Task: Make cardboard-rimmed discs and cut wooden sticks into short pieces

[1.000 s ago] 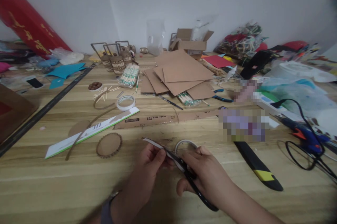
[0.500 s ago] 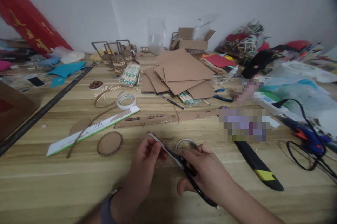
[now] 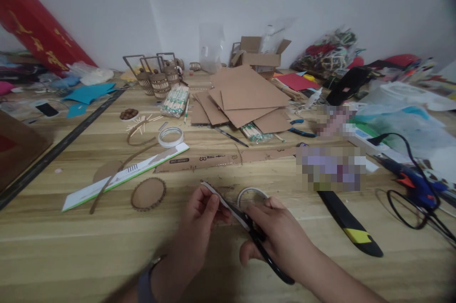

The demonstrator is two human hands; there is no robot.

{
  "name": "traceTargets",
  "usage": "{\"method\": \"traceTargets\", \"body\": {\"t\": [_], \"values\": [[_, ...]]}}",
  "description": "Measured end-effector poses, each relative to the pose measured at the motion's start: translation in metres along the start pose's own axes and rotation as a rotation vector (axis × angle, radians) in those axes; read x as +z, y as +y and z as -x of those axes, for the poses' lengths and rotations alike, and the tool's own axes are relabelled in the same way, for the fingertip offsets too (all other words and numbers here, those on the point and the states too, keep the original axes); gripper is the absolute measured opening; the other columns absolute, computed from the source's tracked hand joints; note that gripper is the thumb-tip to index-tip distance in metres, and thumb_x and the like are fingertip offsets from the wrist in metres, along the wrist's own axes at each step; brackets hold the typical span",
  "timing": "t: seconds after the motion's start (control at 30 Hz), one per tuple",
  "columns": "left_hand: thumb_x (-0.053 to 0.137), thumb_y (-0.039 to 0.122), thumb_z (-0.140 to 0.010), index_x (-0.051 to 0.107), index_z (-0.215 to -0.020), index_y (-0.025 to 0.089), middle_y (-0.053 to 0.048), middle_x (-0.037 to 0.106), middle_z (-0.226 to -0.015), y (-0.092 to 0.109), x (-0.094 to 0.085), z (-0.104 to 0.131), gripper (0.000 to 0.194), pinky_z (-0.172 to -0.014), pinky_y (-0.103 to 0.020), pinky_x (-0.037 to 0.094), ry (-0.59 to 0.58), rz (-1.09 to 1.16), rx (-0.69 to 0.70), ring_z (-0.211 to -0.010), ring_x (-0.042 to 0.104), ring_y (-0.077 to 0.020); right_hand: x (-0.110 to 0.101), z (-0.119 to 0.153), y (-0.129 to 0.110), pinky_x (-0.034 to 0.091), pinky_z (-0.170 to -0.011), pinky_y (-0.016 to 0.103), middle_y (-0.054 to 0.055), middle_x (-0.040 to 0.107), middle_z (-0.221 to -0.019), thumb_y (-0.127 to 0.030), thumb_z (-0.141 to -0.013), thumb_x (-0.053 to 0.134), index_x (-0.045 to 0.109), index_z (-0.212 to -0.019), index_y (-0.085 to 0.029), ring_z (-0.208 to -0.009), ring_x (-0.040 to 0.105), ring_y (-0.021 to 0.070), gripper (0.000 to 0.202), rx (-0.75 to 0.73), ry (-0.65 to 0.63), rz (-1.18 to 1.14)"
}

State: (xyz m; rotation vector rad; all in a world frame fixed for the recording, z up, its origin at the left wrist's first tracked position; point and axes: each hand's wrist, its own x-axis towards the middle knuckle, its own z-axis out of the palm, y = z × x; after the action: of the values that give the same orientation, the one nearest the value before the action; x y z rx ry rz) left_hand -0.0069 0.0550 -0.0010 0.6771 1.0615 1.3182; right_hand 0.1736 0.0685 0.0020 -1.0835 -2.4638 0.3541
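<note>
My left hand (image 3: 199,222) pinches a thin, narrow strip (image 3: 209,187) with a pale face between thumb and fingers. My right hand (image 3: 280,229) grips black-handled scissors (image 3: 272,261), their blades lying along the strip and pointing up-left toward my left fingers. Whether the blades are fully closed cannot be made out. Just behind my right hand lies a white ring (image 3: 252,191), partly covered by the fingers. Left of my hands, a round cardboard disc (image 3: 148,194) with a ridged, rope-like rim rests flat on the wooden table (image 3: 107,255).
Leftward lie a white-green strip (image 3: 124,177) and a tape roll (image 3: 171,137). A long cardboard strip (image 3: 213,158) crosses the middle, with stacked cardboard sheets (image 3: 252,91) beyond. A black-yellow handled tool (image 3: 351,224) and a corded blue glue gun (image 3: 416,186) are on the right.
</note>
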Motion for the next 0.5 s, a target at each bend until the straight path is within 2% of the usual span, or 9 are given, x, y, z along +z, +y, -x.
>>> {"method": "traceTargets", "body": {"t": [0.33, 0.5], "values": [[0.071, 0.046, -0.083, 0.059, -0.080, 0.019, 0.002, 0.062, -0.070, -0.0060, -0.0042, 0.0007, 0.030, -0.061, -0.025, 0.048, -0.054, -0.054, 0.035, -0.062, 0.058, -0.0137, -0.0024, -0.0010, 0.0000, 0.033, -0.062, 0.031, 0.000, 0.068, -0.068, -0.070, -0.073, 0.072, 0.058, -0.080, -0.022, -0.060, 0.063, 0.0198, 0.051, 0.029, -0.018, 0.047], [0.072, 0.048, -0.082, 0.059, -0.079, 0.019, 0.002, 0.062, -0.070, -0.0064, -0.0042, 0.0001, 0.032, -0.061, -0.025, 0.049, -0.047, -0.043, 0.031, -0.062, 0.058, -0.0135, -0.0003, -0.0011, 0.0001, 0.033, -0.063, 0.032, 0.000, 0.069, -0.068, -0.073, -0.075, 0.068, 0.060, -0.083, -0.021, -0.061, 0.064, 0.0205, 0.053, 0.023, -0.006, 0.028]]}}
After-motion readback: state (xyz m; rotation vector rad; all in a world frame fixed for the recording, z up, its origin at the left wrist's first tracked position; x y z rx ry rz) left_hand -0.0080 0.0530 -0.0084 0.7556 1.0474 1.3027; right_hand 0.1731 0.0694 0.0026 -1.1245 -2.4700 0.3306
